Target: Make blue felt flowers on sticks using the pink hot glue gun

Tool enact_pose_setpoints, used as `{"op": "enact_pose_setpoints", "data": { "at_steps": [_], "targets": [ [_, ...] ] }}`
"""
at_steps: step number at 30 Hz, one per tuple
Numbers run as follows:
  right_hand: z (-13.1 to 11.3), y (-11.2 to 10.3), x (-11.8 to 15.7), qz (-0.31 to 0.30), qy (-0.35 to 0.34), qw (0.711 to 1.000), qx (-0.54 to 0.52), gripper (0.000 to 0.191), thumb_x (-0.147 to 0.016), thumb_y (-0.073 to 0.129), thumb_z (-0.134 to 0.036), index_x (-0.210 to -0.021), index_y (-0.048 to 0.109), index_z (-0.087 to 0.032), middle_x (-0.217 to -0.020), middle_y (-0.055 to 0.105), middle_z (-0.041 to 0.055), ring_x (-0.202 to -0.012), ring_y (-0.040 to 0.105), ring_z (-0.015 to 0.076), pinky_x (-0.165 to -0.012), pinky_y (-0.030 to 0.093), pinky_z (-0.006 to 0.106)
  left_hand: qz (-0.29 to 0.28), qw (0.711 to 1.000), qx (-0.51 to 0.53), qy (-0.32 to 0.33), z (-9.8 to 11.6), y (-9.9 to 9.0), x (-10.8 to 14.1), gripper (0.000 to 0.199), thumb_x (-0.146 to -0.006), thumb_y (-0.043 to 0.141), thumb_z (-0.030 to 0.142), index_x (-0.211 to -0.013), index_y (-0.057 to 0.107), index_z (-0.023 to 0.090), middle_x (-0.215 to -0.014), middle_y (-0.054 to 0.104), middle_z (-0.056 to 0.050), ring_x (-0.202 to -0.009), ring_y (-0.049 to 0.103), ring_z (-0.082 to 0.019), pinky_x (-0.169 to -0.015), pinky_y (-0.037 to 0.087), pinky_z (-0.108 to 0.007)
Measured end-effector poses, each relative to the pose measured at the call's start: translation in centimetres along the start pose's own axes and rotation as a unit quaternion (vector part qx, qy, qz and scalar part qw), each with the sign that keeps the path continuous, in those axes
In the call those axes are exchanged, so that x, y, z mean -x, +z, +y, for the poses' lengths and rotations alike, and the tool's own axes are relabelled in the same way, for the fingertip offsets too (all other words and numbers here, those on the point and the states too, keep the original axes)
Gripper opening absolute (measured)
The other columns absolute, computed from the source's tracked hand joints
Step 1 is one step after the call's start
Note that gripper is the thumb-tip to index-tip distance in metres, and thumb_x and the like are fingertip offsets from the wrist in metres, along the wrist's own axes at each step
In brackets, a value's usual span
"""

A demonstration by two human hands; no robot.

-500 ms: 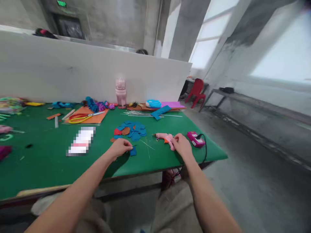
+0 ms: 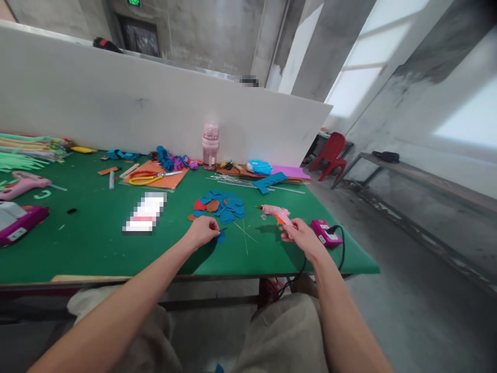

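Observation:
My left hand [image 2: 203, 232] is pinched on a small blue felt piece [image 2: 221, 238] near the front of the green table [image 2: 101, 259]. Just beyond it lies a pile of blue felt pieces [image 2: 227, 207], with a red piece [image 2: 200, 205] and a brown piece [image 2: 212, 205] among them. On the right, my right hand [image 2: 301, 236] is closed round the handle of a pink glue gun [image 2: 276, 212], whose nozzle points left. Thin glue strands [image 2: 246, 234] lie between the hands.
Red-and-yellow scissors [image 2: 149, 177] lie on orange sheets at the back left, near a pink bottle [image 2: 210, 146]. A magenta box [image 2: 326, 233] with a black cable stands at the right. Another glue gun [image 2: 27, 185] lies far left. A white board [image 2: 155, 103] borders the table.
The view has shifted, showing more of the table's left side. My right hand has gone from touching the glue gun to gripping its handle, and the gun appears lifted.

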State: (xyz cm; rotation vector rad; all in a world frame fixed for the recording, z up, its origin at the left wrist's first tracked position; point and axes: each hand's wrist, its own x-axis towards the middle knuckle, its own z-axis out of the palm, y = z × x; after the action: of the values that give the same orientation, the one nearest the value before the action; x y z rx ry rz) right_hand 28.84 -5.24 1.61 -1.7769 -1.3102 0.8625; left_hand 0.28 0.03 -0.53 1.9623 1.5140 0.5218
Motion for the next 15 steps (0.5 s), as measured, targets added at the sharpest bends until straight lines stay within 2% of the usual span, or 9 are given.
{"op": "enact_pose_setpoints", "data": {
  "at_steps": [3, 6, 9, 12, 15],
  "targets": [
    [-1.5, 1.5, 1.6, -0.055, -0.039, 0.974, -0.217, 0.031, -0.068, 0.059, -0.029, -0.094, 0.046, -0.018, -0.073, 0.059, -0.0004, -0.059, 0.056, 0.0106, -0.058, 0.043, 0.023, 0.004, 1.000, -0.018, 0.002, 0.1, -0.1, 0.1, 0.006, -0.060, 0.059, 0.020, -0.061, 0.062, 0.016, -0.060, 0.062, -0.001, -0.060, 0.055, -0.013, -0.053, 0.037, -0.022],
    [-2.3, 3.2, 2.9, -0.153, -0.040, 0.944, -0.290, 0.025, -0.068, 0.060, -0.030, -0.086, 0.049, -0.016, -0.054, 0.048, -0.0056, -0.047, 0.047, 0.0082, -0.056, 0.043, 0.025, 0.005, 0.999, -0.033, 0.005, 0.3, -0.1, 0.1, 0.005, -0.061, 0.059, 0.019, -0.062, 0.063, 0.016, -0.061, 0.062, -0.001, -0.061, 0.056, -0.014, -0.053, 0.038, -0.022],
    [-2.5, 4.5, 3.9, -0.191, -0.043, 0.944, -0.264, 0.029, -0.076, 0.053, -0.040, -0.090, 0.050, -0.015, -0.055, 0.049, -0.0035, -0.048, 0.047, 0.0087, -0.049, 0.038, 0.022, 0.004, 0.999, -0.044, 0.008, 0.4, -0.1, 0.2, 0.005, -0.062, 0.058, 0.018, -0.062, 0.063, 0.016, -0.062, 0.063, -0.001, -0.061, 0.056, -0.013, -0.054, 0.038, -0.022],
    [-2.8, 4.9, 4.9, -0.197, -0.063, 0.965, -0.159, 0.035, -0.081, 0.045, -0.045, -0.096, 0.051, -0.014, -0.054, 0.049, -0.0031, -0.047, 0.044, 0.0085, -0.045, 0.034, 0.020, 0.005, 0.999, -0.052, 0.010, 0.4, -0.1, 0.2, 0.007, -0.062, 0.058, 0.018, -0.064, 0.064, 0.016, -0.063, 0.064, -0.001, -0.061, 0.056, -0.013, -0.054, 0.038, -0.022],
    [-3.4, 4.8, 5.7, -0.189, -0.113, 0.974, -0.047, 0.036, -0.083, 0.040, -0.045, -0.098, 0.053, -0.015, -0.051, 0.047, -0.0033, -0.048, 0.044, 0.0102, -0.047, 0.034, 0.020, 0.005, 0.998, -0.057, 0.010, 0.4, -0.1, 0.1, 0.007, -0.063, 0.057, 0.018, -0.064, 0.064, 0.016, -0.064, 0.064, -0.001, -0.062, 0.057, -0.014, -0.055, 0.038, -0.022]
  ]
}}
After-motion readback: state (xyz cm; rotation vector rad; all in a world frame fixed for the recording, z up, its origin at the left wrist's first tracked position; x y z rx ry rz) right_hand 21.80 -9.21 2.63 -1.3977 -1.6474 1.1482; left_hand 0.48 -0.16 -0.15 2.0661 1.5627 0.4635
